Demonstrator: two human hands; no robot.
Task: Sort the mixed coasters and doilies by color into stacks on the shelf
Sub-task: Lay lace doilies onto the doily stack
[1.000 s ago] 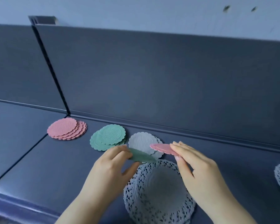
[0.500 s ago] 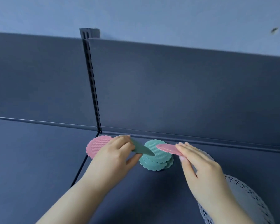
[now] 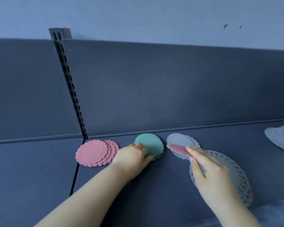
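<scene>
Three stacks of scalloped coasters lie in a row on the dark shelf [image 3: 170, 185]: pink [image 3: 95, 153] at the left, green [image 3: 152, 145] in the middle, grey [image 3: 179, 140] at the right. My left hand [image 3: 133, 157] rests flat on the near left edge of the green stack, its fingers on the top green coaster. My right hand [image 3: 210, 171] holds a single pink coaster [image 3: 179, 149] edge-on, just above the grey stack. A white lace doily [image 3: 233, 174] lies under my right hand.
Another white doily [image 3: 280, 138] lies at the far right of the shelf. The shelf's back panel [image 3: 170, 87] rises right behind the stacks. A slotted upright [image 3: 70, 89] and a seam in the shelf run down beside the pink stack.
My left hand has lowered the green coaster it carried onto the green stack. The pink coaster stays in my right hand. The camera has shifted, so the stacks sit differently in view.
</scene>
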